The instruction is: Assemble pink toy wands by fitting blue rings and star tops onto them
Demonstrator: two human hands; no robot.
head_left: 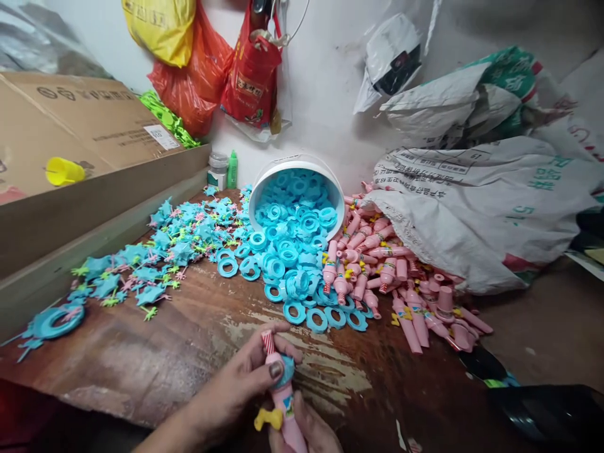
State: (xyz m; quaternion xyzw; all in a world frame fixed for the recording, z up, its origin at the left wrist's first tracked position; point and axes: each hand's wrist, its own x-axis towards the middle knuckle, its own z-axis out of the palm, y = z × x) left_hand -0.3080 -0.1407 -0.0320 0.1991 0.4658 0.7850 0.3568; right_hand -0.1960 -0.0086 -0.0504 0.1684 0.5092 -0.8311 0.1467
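Near the table's front edge I hold a pink plastic toy bottle [289, 402] with a red-and-white striped tip and a yellow bow-shaped piece [268, 419] on its side. A blue ring [285, 371] sits around its neck. My left hand [250, 371] is closed about the neck and ring, its thumb pressed on them. Lower down, my right hand [314, 428] grips the body; part of this hand is cut off by the frame. Just beyond lie loose blue rings [293, 313], and to the right is a heap of similar pink bottles [358, 242].
A white bucket [340, 189] lies on its side, spilling blue rings. Blue star-shaped pieces [151, 294] with small palm-like parts spread leftward. A cardboard box [70, 119] stands behind a wooden ledge [117, 195]. At right is a woven sack [472, 207]; bags [250, 82] hang on the wall.
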